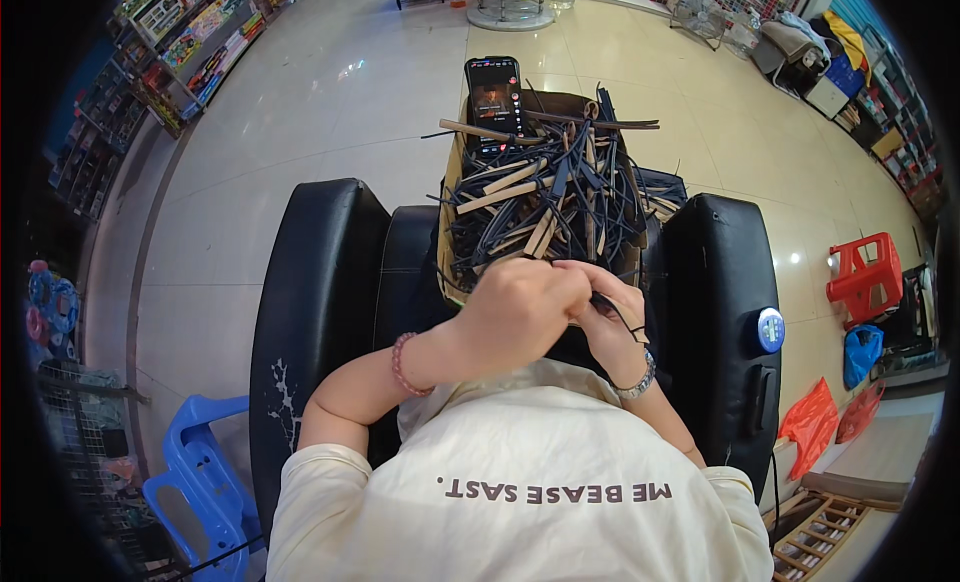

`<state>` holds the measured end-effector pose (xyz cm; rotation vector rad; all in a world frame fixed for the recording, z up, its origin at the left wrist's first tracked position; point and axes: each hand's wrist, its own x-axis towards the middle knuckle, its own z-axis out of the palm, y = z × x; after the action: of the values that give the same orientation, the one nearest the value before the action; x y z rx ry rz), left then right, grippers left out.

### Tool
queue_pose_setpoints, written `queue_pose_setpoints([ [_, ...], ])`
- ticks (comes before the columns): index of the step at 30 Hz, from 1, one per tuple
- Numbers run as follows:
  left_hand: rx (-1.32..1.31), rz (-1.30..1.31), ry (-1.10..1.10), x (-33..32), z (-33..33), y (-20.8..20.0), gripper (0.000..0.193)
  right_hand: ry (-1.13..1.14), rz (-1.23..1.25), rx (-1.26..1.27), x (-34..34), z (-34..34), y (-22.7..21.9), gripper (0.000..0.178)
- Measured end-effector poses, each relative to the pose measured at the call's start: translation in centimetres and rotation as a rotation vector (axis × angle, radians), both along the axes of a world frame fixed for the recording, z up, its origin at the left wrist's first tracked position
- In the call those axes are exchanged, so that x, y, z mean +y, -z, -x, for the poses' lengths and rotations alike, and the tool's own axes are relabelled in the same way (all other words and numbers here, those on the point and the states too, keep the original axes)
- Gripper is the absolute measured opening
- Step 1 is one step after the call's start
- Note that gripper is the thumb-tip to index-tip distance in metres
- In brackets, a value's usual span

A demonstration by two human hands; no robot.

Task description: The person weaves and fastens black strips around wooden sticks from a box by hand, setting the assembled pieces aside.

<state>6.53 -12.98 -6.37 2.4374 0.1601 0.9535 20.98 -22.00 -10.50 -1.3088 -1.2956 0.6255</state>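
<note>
My left hand (522, 307), with a beaded bracelet at its wrist, is closed in front of my chest, its fingertips against my right hand. Its knuckles hide what it grips, if anything. My right hand (618, 327), a watch on its wrist, is closed around a thin black cord (634, 331) that pokes out by the palm. Just beyond both hands stands a cardboard box (453, 182), heaped with black and tan flat strips (540, 197) and thin black cords. A lit phone (494, 104) leans upright at the box's far left corner.
Black padded armrests (318, 282) rise on both sides, the right one (722, 282) bearing a round blue-rimmed device (769, 330). A blue plastic stool (200, 472) lies at lower left, a red stool (866, 275) at right. Stocked shelves (190, 42) line the far left.
</note>
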Motion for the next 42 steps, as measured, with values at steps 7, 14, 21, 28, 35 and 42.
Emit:
queue_pose_setpoints([
  [7,0.034,-0.043,-0.143,0.7,-0.4,-0.7,0.015,-0.006,0.092,0.377,0.1,0.7,-0.5,0.031],
  [14,-0.295,-0.036,-0.475,0.8,1.3,-1.7,0.032,-0.235,0.073,1.037,0.9,0.0,-1.4,0.060],
  [21,-0.087,0.046,-0.422,-0.5,0.6,2.2,0.016,-0.161,-0.074,0.988,1.1,1.6,-1.0,0.058],
  [28,-0.196,0.831,-0.364,-0.4,-0.3,4.3,0.013,0.160,-0.337,0.464,-0.2,0.8,-1.1,0.061],
  [35,-0.353,0.854,-0.367,-0.9,-1.2,4.6,0.015,0.265,-0.578,-0.498,-1.6,0.7,-2.9,0.018],
  [42,-0.273,0.160,-0.409,-1.1,-0.9,3.9,0.015,0.315,-0.298,-0.157,1.0,0.4,-0.1,0.014],
])
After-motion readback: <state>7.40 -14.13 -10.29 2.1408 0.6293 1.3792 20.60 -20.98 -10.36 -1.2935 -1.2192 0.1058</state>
